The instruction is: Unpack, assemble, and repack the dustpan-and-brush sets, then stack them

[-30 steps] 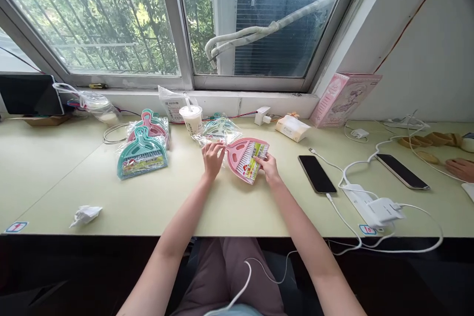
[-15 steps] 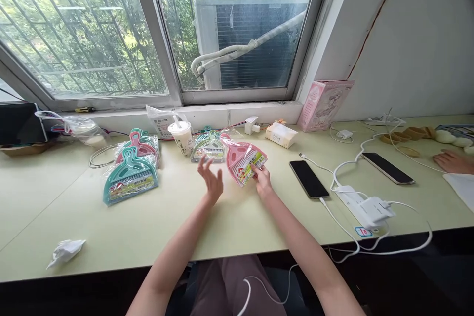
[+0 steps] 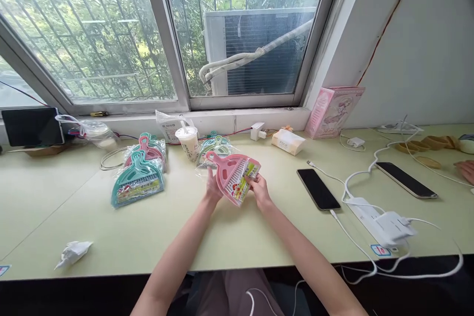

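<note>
A pink dustpan and brush set [image 3: 226,170] with a yellow-green label is held tilted above the table, its handle pointing up and left. My right hand [image 3: 259,190] grips its lower right side, thumb over the label. At the left edge, my left hand [image 3: 214,186] supports the set with the thumb up; its other fingers are mostly hidden behind the pan. Beyond it lies a green set in clear wrap [image 3: 214,147], partly covered. To the left, a wrapped teal dustpan set [image 3: 137,180] lies in front of a wrapped pink one [image 3: 147,145].
A drink cup [image 3: 188,143] stands behind my left hand. Rightward are a tissue pack [image 3: 289,141], a black phone [image 3: 317,189] on a cable and a white power strip [image 3: 370,217]. Crumpled paper [image 3: 73,253] lies front left. Another person's hand [image 3: 465,170] shows far right.
My left hand left the handle end, opened in the air, then came back against the pan's left edge. The pink set has come nearer to me. The camera view has shifted.
</note>
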A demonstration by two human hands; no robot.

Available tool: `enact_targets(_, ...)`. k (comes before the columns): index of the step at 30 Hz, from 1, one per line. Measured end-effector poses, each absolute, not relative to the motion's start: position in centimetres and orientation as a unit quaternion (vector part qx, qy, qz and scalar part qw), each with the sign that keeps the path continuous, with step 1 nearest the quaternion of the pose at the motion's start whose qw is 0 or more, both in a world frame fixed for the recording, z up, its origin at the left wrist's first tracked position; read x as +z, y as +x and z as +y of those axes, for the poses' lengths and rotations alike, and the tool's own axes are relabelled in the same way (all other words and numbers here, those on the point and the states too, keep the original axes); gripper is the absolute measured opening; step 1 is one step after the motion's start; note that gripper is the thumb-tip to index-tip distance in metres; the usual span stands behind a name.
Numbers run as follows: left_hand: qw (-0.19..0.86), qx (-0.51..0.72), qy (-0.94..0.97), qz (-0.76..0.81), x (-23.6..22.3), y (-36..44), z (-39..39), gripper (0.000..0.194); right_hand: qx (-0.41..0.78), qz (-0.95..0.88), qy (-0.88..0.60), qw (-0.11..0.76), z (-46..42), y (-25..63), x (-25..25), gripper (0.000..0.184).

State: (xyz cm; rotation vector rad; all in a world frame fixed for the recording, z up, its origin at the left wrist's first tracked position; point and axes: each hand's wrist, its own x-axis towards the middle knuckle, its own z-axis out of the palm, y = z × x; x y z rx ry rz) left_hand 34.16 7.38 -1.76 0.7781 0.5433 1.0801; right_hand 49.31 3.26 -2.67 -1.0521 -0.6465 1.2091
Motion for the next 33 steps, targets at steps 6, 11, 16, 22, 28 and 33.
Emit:
enact_targets(6,0.744,0.488,0.407,0.205,-1.3,36.8,6.1,0.069,0.493,-0.267,-0.436,0.704,3.9,48.9,-2.8,0.044)
enact_targets(11,0.735,0.494,0.410,0.217,-2.4,37.0,6.1,0.084,0.472,-0.217,-0.447,0.728,4.6,49.7,-3.4,0.040)
enact_targets(16,0.704,0.511,0.416,0.265,-3.1,37.0,6.7,0.079,0.452,-0.136,-0.453,0.756,5.0,50.2,-4.2,0.042)
enact_targets(22,0.575,0.570,0.492,0.319,-3.3,38.1,5.7,0.077,0.433,-0.158,-0.444,0.769,5.2,49.7,-4.5,0.041)
enact_targets(28,0.491,0.597,0.547,0.322,-3.6,38.4,5.5,0.076,0.468,-0.193,-0.441,0.741,5.4,50.4,-5.1,0.034)
enact_targets(33,0.497,0.576,0.565,0.318,-4.2,38.2,6.1,0.077,0.546,-0.178,-0.442,0.689,5.8,52.1,-5.2,0.032)
